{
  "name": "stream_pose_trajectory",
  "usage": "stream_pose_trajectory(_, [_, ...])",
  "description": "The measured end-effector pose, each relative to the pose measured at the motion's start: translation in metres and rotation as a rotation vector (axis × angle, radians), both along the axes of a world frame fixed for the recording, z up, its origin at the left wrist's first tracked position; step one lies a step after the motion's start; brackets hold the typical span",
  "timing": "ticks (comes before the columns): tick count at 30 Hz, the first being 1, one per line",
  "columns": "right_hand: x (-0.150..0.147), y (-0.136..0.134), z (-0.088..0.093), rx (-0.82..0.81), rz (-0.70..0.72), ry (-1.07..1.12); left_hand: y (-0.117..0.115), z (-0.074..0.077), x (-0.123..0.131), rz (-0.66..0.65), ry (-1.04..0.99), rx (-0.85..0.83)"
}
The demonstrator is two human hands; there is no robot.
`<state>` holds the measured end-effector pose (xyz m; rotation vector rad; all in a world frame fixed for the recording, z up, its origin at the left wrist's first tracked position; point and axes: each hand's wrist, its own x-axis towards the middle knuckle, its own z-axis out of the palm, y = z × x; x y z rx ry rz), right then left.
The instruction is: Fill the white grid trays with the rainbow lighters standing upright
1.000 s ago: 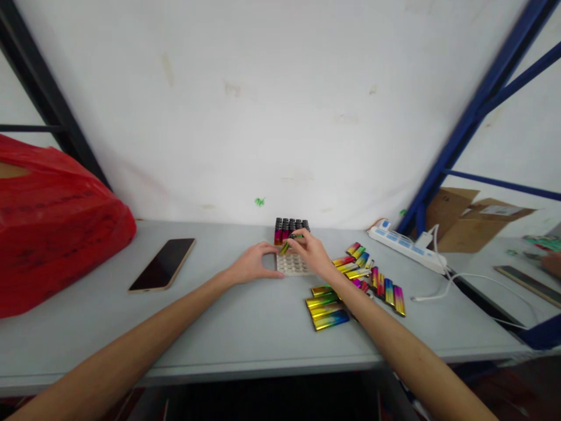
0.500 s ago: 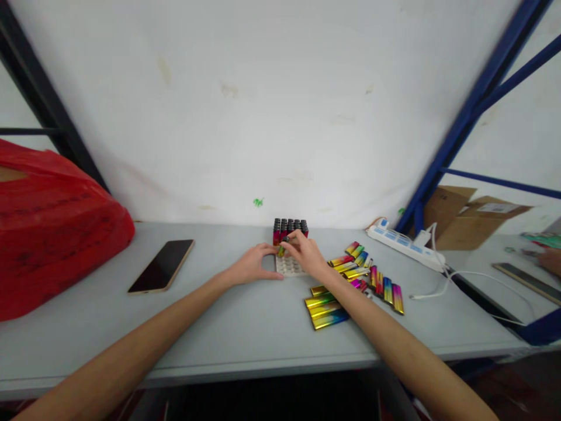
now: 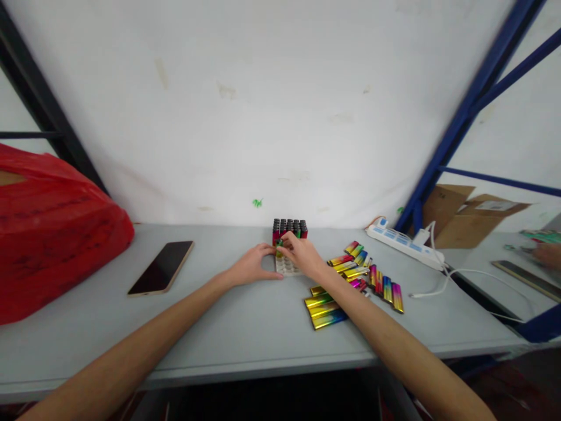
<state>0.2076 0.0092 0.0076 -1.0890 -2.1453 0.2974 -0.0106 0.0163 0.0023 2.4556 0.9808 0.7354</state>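
Note:
A small white tray (image 3: 286,268) with round sockets lies on the grey table (image 3: 245,327), and several black-capped lighters (image 3: 290,228) stand upright in its far rows. My left hand (image 3: 252,266) rests against the tray's left edge, fingers curled on it. My right hand (image 3: 302,252) is over the tray, pinching a rainbow-coloured lighter (image 3: 279,246) close to the standing rows. Several loose rainbow lighters (image 3: 356,279) lie scattered on the table just right of my right forearm.
A black phone (image 3: 161,267) lies at the left. A red plastic bag (image 3: 52,228) fills the far left. A white power strip (image 3: 405,244) with cable sits at the right by a blue rack post (image 3: 456,126). Another person's hand (image 3: 547,254) shows at the right edge.
My right hand has carried the lighter a little left and toward the standing rows, lowering it over the tray. My left hand stays on the tray.

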Motion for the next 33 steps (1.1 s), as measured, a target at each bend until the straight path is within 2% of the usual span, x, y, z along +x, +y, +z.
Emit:
stream_pose_trajectory(3, [0.006,-0.006,0.01,0.05,-0.035,-0.14,0.0,0.001,0.0,-0.003,0.011,0.012])
stream_pose_trajectory(6, [0.024,-0.012,0.029,0.102,-0.148,-0.168,0.0,0.001,-0.001,-0.005,0.019,0.025])
stream_pose_trajectory(8, [0.043,-0.013,0.043,0.095,-0.297,-0.195,0.0,0.002,-0.002,-0.006,0.029,0.036])
stream_pose_trajectory(11, [0.077,-0.012,0.06,0.046,-0.667,-0.301,0.001,0.002,-0.004,-0.003,0.045,0.047])
stream_pose_trajectory(13, [0.101,-0.012,0.064,-0.042,-0.872,-0.391,0.001,0.003,-0.004,-0.005,0.052,0.05])
stream_pose_trajectory(15, [0.122,-0.012,0.064,-0.192,-0.969,-0.473,0.0,0.003,-0.004,-0.008,0.057,0.05])
stream_pose_trajectory(18, [0.139,-0.011,0.057,-0.387,-0.992,-0.519,-0.001,0.003,-0.003,-0.01,0.056,0.049])
stream_pose_trajectory(21, [0.136,-0.007,0.048,-0.472,-0.94,-0.574,-0.001,0.003,-0.003,-0.006,0.048,0.049])
stream_pose_trajectory(27, [0.106,0.001,0.031,-0.404,-0.874,-0.623,-0.001,0.004,-0.004,-0.005,0.048,0.043])
stream_pose_trajectory(33, [0.099,-0.004,0.036,-0.437,-0.785,-0.629,-0.001,0.004,-0.004,-0.014,0.023,0.045])
